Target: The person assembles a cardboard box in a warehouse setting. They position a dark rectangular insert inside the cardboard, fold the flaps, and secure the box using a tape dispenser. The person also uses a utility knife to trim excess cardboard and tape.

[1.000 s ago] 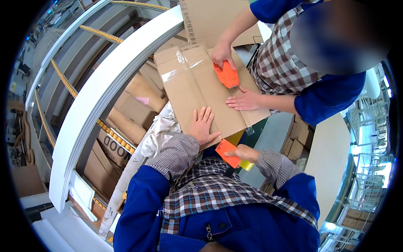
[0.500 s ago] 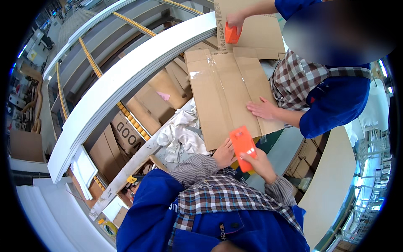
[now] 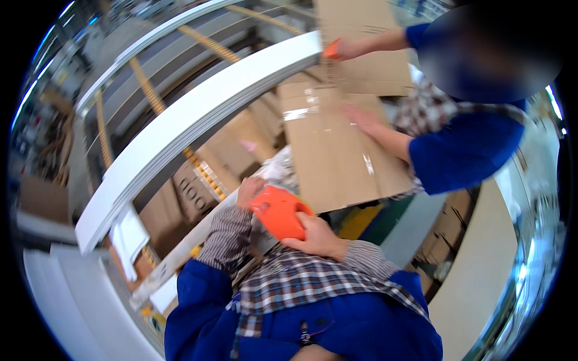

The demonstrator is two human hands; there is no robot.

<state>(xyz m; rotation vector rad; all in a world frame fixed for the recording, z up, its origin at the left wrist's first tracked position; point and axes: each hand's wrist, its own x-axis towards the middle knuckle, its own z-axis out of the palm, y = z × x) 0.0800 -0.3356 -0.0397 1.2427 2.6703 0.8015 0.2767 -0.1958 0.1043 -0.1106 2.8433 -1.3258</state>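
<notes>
My right hand (image 3: 319, 236) is closed round an orange tape dispenser (image 3: 278, 212), held tilted in front of my apron. At the dispenser's left end is my left hand (image 3: 248, 192). Its fingers are smeared and partly hidden, so whether they grip anything does not show. Just beyond the dispenser lies a flat cardboard sheet (image 3: 337, 144) with shiny strips of clear tape on it. A co-worker's hand (image 3: 364, 119) rests on this cardboard. The co-worker's other hand (image 3: 349, 48) holds a second orange tool at the far cardboard (image 3: 385, 66).
Stacked long white panels (image 3: 198, 108) curve across the left on a frame with yellow roller strips (image 3: 144, 87). Brown cardboard pieces (image 3: 226, 147) stand below them. A white rag (image 3: 278, 165) lies beside the cardboard sheet. To the right is a pale board (image 3: 481, 265).
Both my hands and the orange dispenser have moved left, away from the cardboard's near edge. The dispenser has turned leftward. The co-worker's near hand has moved farther up the cardboard.
</notes>
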